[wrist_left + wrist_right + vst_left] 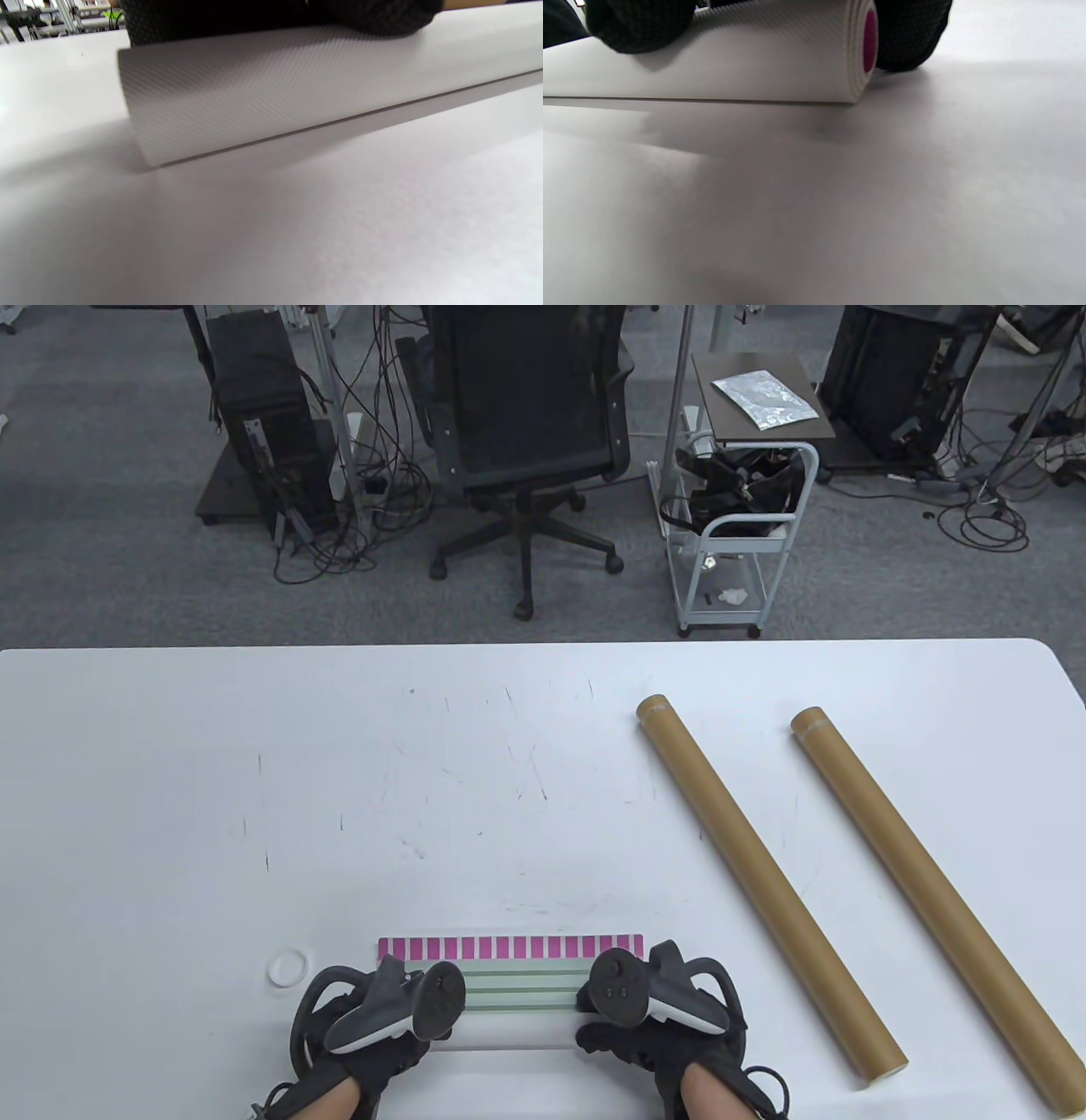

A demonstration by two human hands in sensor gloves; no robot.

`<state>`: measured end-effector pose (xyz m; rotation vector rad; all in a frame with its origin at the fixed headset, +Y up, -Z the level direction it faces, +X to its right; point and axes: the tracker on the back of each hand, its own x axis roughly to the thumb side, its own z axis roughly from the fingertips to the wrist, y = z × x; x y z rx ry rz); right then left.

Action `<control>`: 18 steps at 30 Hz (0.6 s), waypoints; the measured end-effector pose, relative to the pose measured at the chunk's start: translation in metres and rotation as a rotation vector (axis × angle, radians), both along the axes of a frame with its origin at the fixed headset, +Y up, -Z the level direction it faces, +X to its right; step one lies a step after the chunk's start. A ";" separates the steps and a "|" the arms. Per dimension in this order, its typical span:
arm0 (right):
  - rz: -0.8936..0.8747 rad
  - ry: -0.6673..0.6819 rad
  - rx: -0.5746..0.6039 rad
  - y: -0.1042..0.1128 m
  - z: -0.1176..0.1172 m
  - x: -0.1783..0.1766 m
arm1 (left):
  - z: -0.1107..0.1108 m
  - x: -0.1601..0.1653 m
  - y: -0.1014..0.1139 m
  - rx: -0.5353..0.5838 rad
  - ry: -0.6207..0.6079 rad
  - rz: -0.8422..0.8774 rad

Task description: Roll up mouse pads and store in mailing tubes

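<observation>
A mouse pad (517,984) with a pink-striped far edge and pale green bands lies at the table's near edge, mostly rolled into a white textured roll (271,93) (746,59). My left hand (373,1027) presses on the roll's left end and my right hand (653,1027) on its right end, where magenta shows in the spiral (869,40). Black gloved fingers (640,25) rest on top of the roll. Two brown mailing tubes lie diagonally to the right, one nearer (764,878) and one farther right (925,899), apart from both hands.
A small white ring-shaped cap (287,967) lies on the white table (339,780) left of the pad. Beyond the far edge stand an office chair (526,432), a white cart (738,534) and cabled equipment.
</observation>
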<state>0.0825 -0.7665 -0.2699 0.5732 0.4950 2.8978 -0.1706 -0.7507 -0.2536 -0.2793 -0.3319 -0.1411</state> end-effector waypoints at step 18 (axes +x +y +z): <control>0.074 -0.023 0.158 -0.002 0.004 -0.006 | -0.009 -0.003 -0.007 0.020 0.089 -0.008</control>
